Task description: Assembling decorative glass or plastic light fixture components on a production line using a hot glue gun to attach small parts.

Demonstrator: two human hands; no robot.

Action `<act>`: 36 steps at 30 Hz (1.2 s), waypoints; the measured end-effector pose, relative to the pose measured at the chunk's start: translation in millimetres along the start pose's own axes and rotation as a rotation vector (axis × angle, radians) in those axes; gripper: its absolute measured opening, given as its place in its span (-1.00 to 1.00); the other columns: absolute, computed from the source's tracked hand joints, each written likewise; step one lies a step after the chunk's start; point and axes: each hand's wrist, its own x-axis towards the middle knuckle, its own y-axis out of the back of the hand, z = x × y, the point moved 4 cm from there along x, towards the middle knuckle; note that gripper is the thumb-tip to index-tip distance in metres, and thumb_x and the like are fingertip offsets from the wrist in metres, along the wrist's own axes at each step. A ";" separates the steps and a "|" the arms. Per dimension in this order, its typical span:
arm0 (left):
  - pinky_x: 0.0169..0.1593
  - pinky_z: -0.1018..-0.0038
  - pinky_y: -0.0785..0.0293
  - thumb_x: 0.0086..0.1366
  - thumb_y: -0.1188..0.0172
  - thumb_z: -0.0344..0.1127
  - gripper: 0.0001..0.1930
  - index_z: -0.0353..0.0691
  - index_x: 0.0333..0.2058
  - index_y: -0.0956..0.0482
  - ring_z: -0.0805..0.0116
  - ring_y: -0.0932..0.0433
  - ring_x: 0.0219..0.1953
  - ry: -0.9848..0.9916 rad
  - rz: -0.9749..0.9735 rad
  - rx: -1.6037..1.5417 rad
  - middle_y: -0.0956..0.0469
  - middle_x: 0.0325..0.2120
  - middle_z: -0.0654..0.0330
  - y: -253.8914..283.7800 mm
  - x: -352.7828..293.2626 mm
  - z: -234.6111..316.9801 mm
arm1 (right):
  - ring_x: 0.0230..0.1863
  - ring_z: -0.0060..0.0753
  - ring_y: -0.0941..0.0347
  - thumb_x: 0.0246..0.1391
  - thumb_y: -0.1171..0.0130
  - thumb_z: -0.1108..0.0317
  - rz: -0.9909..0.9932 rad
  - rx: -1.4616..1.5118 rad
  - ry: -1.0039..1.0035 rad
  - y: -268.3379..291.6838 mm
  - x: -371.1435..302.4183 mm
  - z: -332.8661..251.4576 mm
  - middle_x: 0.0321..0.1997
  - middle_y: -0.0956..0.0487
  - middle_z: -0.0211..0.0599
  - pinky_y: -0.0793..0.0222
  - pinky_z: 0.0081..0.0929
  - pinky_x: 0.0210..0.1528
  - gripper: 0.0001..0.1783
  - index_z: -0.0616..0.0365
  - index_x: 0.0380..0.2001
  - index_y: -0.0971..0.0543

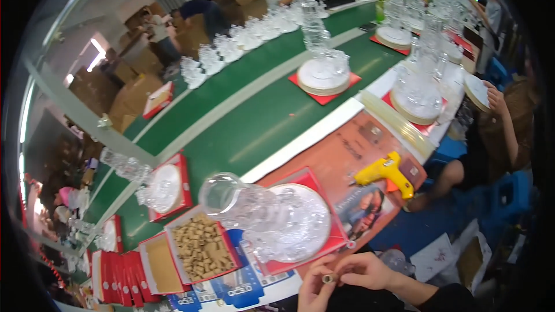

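Note:
Close together at the lower edge, my left hand (315, 288) and my right hand (370, 271) meet around a small tan cylinder (328, 279) with a hollow-looking end. The left fingers pinch it, and the right fingertips press in from the other side. Just beyond them, a stack of white round discs (315, 219) lies in a red box lid (341, 234), with a clear jug-like vessel (231, 196) and other clear parts on it. Left of that, an open box (234, 248) holds many similar tan cylinders (199, 245).
A yellow hot glue gun (384, 174) lies on the orange-brown board (324, 153), near a printed picture (361, 211). Clear vessels on white discs (324, 75) ride the green conveyor (248, 133). Red boxes (121, 277) stand at lower left. A co-worker's hand (495, 98) holds a disc at right.

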 end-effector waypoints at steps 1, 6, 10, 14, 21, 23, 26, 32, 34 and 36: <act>-0.18 0.58 -0.40 0.32 -0.10 -0.43 -0.88 -0.19 -0.18 -0.40 0.47 -0.43 -0.16 0.021 0.032 -0.046 -0.31 0.14 0.10 0.4 -0.9 -5.4 | -0.04 -0.55 -0.47 0.20 -0.09 0.50 -0.057 0.075 -0.004 1.2 2.8 8.1 -0.06 -0.54 -0.31 -0.45 -0.54 -0.04 -0.70 0.28 0.00 -0.45; -0.23 0.61 -0.43 0.33 -0.12 -0.39 -0.83 -0.21 -0.14 -0.38 0.45 -0.43 -0.17 0.062 0.052 -0.116 -0.31 0.12 0.11 -8.4 -5.3 -21.3 | -0.11 -0.52 -0.50 0.19 -0.10 0.48 0.065 0.227 -0.052 2.9 -1.8 31.7 -0.09 -0.56 -0.30 -0.45 -0.55 -0.09 -0.72 0.28 -0.02 -0.47; -0.26 0.59 -0.42 0.28 -0.13 -0.45 -0.79 -0.23 -0.12 -0.38 0.45 -0.44 -0.18 0.019 -0.079 -0.036 -0.29 0.10 0.10 -15.6 -1.3 -27.4 | -0.16 -0.52 -0.51 0.17 -0.11 0.50 0.125 0.303 -0.050 15.4 -15.4 41.0 -0.15 -0.59 -0.31 -0.44 -0.56 -0.12 -0.73 0.28 -0.05 -0.48; -0.01 0.42 -0.44 0.14 -0.21 -0.61 -0.68 -0.35 -0.09 -0.49 0.29 -0.52 -0.07 -0.028 -0.067 0.081 -0.52 -0.11 0.04 -8.3 22.3 -21.3 | -0.23 -0.41 -0.52 0.18 -0.11 0.47 0.171 0.621 0.068 37.3 -28.3 36.7 -0.19 -0.59 -0.20 -0.43 -0.48 -0.24 -0.82 0.19 -0.13 -0.49; -0.21 0.41 -0.48 0.06 -0.30 -0.50 -0.59 -0.23 -0.06 -0.52 0.20 -0.56 -0.23 -0.252 -0.298 0.953 -0.51 -0.27 0.09 -22.6 65.3 -21.9 | -0.34 -0.36 -0.42 0.19 -0.07 0.36 0.391 0.619 0.115 64.3 -40.7 24.2 -0.28 -0.53 -0.23 -0.31 -0.41 -0.32 -0.82 0.12 -0.15 -0.45; -0.27 0.40 -0.49 0.07 -0.30 -0.47 -0.62 -0.21 -0.08 -0.54 0.21 -0.57 -0.30 -0.261 -0.324 0.995 -0.51 -0.32 0.11 -20.8 69.8 -28.6 | -0.34 -0.36 -0.42 0.19 -0.06 0.36 0.392 0.610 0.110 62.8 -38.7 22.7 -0.28 -0.52 -0.24 -0.31 -0.41 -0.31 -0.83 0.12 -0.15 -0.45; -0.38 0.42 -0.48 0.07 -0.30 -0.46 -0.67 -0.21 -0.13 -0.55 0.25 -0.56 -0.45 -0.232 -0.291 0.913 -0.51 -0.39 0.15 -16.3 73.3 -29.7 | -0.33 -0.38 -0.41 0.21 -0.05 0.34 0.369 0.538 0.075 57.7 -29.6 25.5 -0.29 -0.52 -0.26 -0.31 -0.41 -0.30 -0.83 0.11 -0.16 -0.45; -0.44 0.54 -0.43 0.10 -0.26 -0.53 -0.76 -0.29 -0.22 -0.51 0.44 -0.54 -0.50 -0.065 -0.153 0.708 -0.51 -0.47 0.19 -3.2 67.0 -27.6 | -0.25 -0.45 -0.47 0.25 -0.01 0.35 0.384 0.694 0.111 56.5 -11.1 38.5 -0.22 -0.53 -0.30 -0.40 -0.47 -0.22 -0.81 0.16 -0.11 -0.46; -0.40 0.54 -0.46 0.11 -0.23 -0.59 -0.73 -0.33 -0.18 -0.48 0.44 -0.55 -0.47 -0.076 -0.118 0.685 -0.49 -0.46 0.18 1.0 58.8 -27.7 | -0.27 -0.47 -0.48 0.24 -0.03 0.38 0.273 0.672 0.132 52.8 -6.2 36.3 -0.22 -0.55 -0.29 -0.43 -0.49 -0.22 -0.80 0.18 -0.10 -0.47; -0.39 0.54 -0.48 0.11 -0.25 -0.58 -0.74 -0.34 -0.20 -0.48 0.46 -0.55 -0.48 -0.150 -0.072 0.675 -0.51 -0.47 0.17 7.7 52.4 -34.2 | -0.32 -0.46 -0.47 0.22 -0.03 0.41 0.350 0.491 0.117 48.6 0.1 31.6 -0.25 -0.56 -0.28 -0.42 -0.49 -0.26 -0.81 0.20 -0.13 -0.48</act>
